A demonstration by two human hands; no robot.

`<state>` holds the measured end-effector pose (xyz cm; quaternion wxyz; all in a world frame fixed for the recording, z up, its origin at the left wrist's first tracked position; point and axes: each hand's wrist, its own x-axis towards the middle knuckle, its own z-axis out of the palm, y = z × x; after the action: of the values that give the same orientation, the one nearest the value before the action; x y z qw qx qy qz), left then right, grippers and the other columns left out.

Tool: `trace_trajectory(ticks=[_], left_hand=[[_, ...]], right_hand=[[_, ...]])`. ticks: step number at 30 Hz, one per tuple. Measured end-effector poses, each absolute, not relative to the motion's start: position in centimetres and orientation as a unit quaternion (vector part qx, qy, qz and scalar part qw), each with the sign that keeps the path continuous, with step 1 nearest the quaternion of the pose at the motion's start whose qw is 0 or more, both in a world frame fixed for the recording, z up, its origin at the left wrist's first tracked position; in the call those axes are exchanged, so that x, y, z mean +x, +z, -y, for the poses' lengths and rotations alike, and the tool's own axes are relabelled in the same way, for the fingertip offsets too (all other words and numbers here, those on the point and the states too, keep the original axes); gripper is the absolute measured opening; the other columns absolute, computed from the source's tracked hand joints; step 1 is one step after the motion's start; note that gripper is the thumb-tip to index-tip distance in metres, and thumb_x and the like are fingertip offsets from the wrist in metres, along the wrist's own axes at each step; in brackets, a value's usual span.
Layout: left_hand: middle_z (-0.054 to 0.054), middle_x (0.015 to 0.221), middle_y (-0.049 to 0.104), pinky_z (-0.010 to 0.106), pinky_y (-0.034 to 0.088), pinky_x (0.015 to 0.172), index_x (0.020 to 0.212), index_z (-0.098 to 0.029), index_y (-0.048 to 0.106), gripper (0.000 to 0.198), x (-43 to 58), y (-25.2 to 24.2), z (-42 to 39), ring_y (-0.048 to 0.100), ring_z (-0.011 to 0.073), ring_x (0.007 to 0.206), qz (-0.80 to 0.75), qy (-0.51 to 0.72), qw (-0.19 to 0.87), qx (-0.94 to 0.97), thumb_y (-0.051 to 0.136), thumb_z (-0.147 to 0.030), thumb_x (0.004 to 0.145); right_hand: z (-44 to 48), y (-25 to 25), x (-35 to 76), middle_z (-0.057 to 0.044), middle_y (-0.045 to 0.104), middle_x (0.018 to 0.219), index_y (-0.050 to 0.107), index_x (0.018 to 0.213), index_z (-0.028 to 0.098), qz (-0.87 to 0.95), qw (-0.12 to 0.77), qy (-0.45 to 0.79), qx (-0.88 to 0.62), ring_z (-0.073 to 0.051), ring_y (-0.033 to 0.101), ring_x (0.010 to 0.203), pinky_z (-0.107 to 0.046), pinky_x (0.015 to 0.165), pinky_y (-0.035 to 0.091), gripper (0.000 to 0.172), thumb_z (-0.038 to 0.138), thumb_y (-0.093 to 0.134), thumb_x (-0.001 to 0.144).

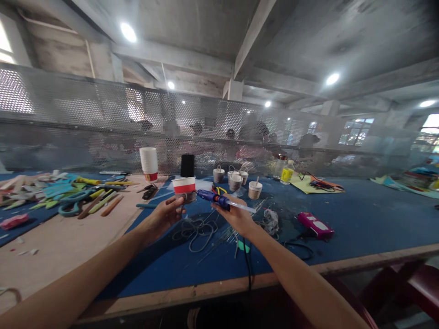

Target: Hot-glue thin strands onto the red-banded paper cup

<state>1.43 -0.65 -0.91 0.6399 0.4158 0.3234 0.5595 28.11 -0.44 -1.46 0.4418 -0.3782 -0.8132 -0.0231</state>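
Observation:
My left hand [167,213] is closed on a red and white paper cup [184,184] whose lower part is wrapped in grey cord. In my right hand [237,214] is a blue hot glue gun [213,197], its nozzle close to the cup's right side; whether they touch I cannot tell. A translucent glue stick [243,206] sticks out of the gun's back end. Loose grey cord [200,234] lies in loops on the blue table covering below my hands, and a tangled bunch of it [270,221] is to the right.
Several small cord-wrapped cups [235,183] stand behind my hands. At left are a stack of white paper cups [148,161], scissors [73,203] and coloured scraps. A black phone [187,165] stands upright. Right are a yellow-labelled bottle [287,172] and a magenta box [315,225]. Perforated screen behind.

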Motion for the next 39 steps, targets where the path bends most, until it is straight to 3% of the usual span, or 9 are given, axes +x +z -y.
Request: trace_trajectory(ticks=[5, 13, 20, 25, 30, 32, 36, 39], left_hand=[[0.005, 0.090, 0.077, 0.019, 0.056, 0.058, 0.104, -0.014, 0.081, 0.039, 1.2, -1.0, 0.5, 0.066, 0.0112, 0.064, -0.314, 0.555, 0.642, 0.426, 0.097, -0.023, 0.070], [0.003, 0.081, 0.074, 0.020, 0.055, 0.058, 0.103, -0.013, 0.081, 0.042, 0.9, -1.4, 0.1, 0.066, 0.0120, 0.065, -0.304, 0.545, 0.654, 0.428, 0.099, -0.029, 0.068], [0.003, 0.079, 0.074, 0.020, 0.056, 0.058, 0.098, -0.014, 0.079, 0.033, 1.1, -1.0, 0.5, 0.067, 0.0121, 0.064, -0.313, 0.549, 0.648, 0.425, 0.096, -0.024, 0.072], [0.000, 0.071, 0.070, 0.020, 0.057, 0.059, 0.090, -0.016, 0.078, 0.025, 1.2, -0.6, 0.8, 0.067, 0.0125, 0.062, -0.314, 0.552, 0.652, 0.415, 0.095, -0.020, 0.072], [0.002, 0.083, 0.074, 0.021, 0.060, 0.063, 0.101, -0.014, 0.078, 0.031, 1.2, -0.7, 0.9, 0.065, 0.0102, 0.062, -0.300, 0.552, 0.657, 0.417, 0.094, -0.019, 0.074], [0.001, 0.080, 0.073, 0.020, 0.059, 0.062, 0.102, -0.015, 0.078, 0.034, 1.2, -0.8, 0.9, 0.065, 0.0101, 0.061, -0.296, 0.553, 0.662, 0.410, 0.095, -0.022, 0.074], [-0.001, 0.068, 0.068, 0.020, 0.057, 0.057, 0.092, -0.018, 0.074, 0.027, 0.9, -1.1, 0.6, 0.068, 0.0131, 0.061, -0.310, 0.551, 0.665, 0.397, 0.095, -0.026, 0.075], [0.001, 0.072, 0.071, 0.021, 0.058, 0.059, 0.090, -0.018, 0.074, 0.024, 0.8, -1.1, 0.5, 0.070, 0.0137, 0.063, -0.320, 0.564, 0.651, 0.395, 0.093, -0.022, 0.077]], right_hand=[[0.3, -1.6, 28.1, -0.004, 0.072, 0.079, 0.066, 0.092, 0.022, 0.814, 0.448, -0.035, -0.369, -0.021, 0.066, 0.067, -0.028, 0.064, 0.043, 0.030, 0.048, 0.059, 0.104], [-0.1, -1.9, 28.1, -0.005, 0.074, 0.083, 0.069, 0.094, 0.022, 0.811, 0.450, -0.033, -0.373, -0.022, 0.069, 0.074, -0.028, 0.066, 0.045, 0.028, 0.047, 0.062, 0.103], [-0.1, -1.9, 28.1, -0.006, 0.075, 0.087, 0.072, 0.099, 0.020, 0.808, 0.455, 0.000, -0.373, -0.022, 0.069, 0.075, -0.030, 0.069, 0.049, 0.030, 0.049, 0.061, 0.102], [-0.2, -2.0, 28.0, -0.008, 0.078, 0.098, 0.074, 0.108, 0.021, 0.800, 0.465, 0.054, -0.376, -0.027, 0.073, 0.088, -0.035, 0.079, 0.053, 0.032, 0.050, 0.063, 0.101], [-0.3, -1.7, 27.8, -0.009, 0.080, 0.105, 0.075, 0.111, 0.021, 0.764, 0.485, 0.120, -0.408, -0.030, 0.074, 0.100, -0.040, 0.091, 0.054, 0.035, 0.052, 0.069, 0.096], [-0.4, -1.5, 27.9, -0.007, 0.079, 0.096, 0.074, 0.108, 0.021, 0.742, 0.487, 0.157, -0.433, -0.029, 0.074, 0.094, -0.040, 0.088, 0.055, 0.037, 0.054, 0.071, 0.093], [-0.8, -1.4, 27.9, 0.005, 0.063, 0.059, 0.062, 0.115, 0.018, 0.677, 0.483, 0.288, -0.475, -0.020, 0.064, 0.057, -0.032, 0.064, 0.052, 0.043, 0.051, 0.072, 0.089], [-1.2, -1.7, 27.8, 0.009, 0.056, 0.056, 0.058, 0.104, 0.019, 0.628, 0.512, 0.378, -0.448, -0.015, 0.056, 0.048, -0.028, 0.057, 0.048, 0.034, 0.046, 0.070, 0.087]])
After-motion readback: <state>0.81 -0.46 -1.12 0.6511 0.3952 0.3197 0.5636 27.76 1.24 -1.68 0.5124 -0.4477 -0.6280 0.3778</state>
